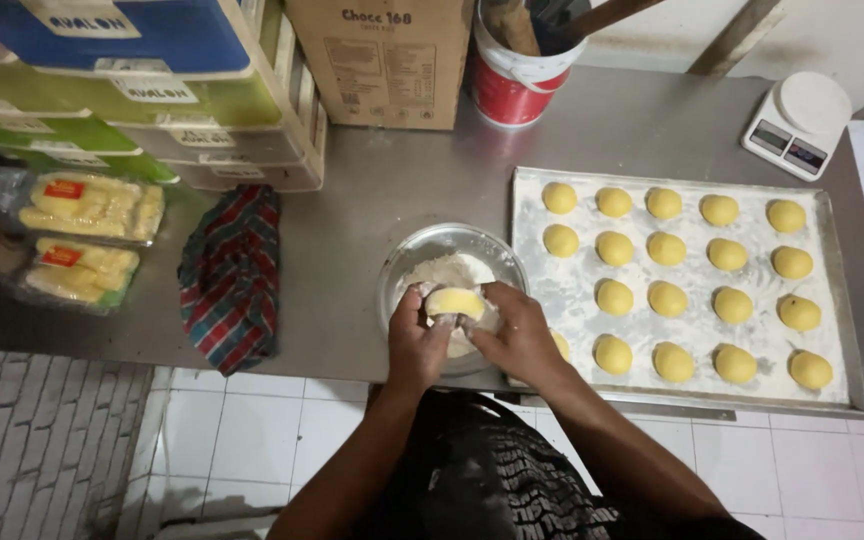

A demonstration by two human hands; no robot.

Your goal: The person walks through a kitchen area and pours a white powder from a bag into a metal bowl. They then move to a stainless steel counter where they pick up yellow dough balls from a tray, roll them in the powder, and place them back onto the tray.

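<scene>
Head view — glass bowl holds flour; tray holds dough balls.

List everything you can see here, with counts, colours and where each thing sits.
dough balls: about twenty, yellow, in rows on the tray
tray: one, floured metal, right
glass bowl: one, clear, holding flour, centre
dough piece: one, yellow, over the bowl
cloth: one, plaid, left of bowl
scale: one, white, top right
bucket: one, red and white, back
cardboard box: one, brown, back
left hand: holds dough piece
right hand: holds dough piece
</scene>
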